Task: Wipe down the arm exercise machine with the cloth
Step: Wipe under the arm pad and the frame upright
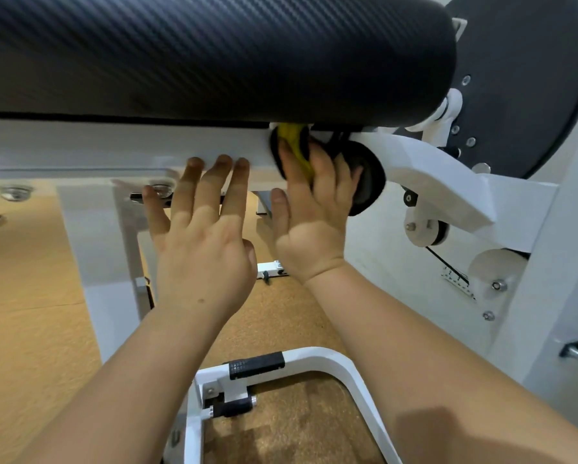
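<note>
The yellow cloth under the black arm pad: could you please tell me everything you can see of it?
The yellow cloth looks soft and crumpled, bunched into a narrow strip. Only part shows; the rest is hidden behind the right hand, whose fingers press it against a round black part of the machine. It sits just below the black carbon-weave arm pad, at the end of the white frame bar. The left hand rests on that bar beside it, not touching the cloth.

- No text, brand, number or sign can be read anywhere in the view.
- A small patterned sticker sits on the white frame at the right, but its marks are too small and blurred to make out.
</note>
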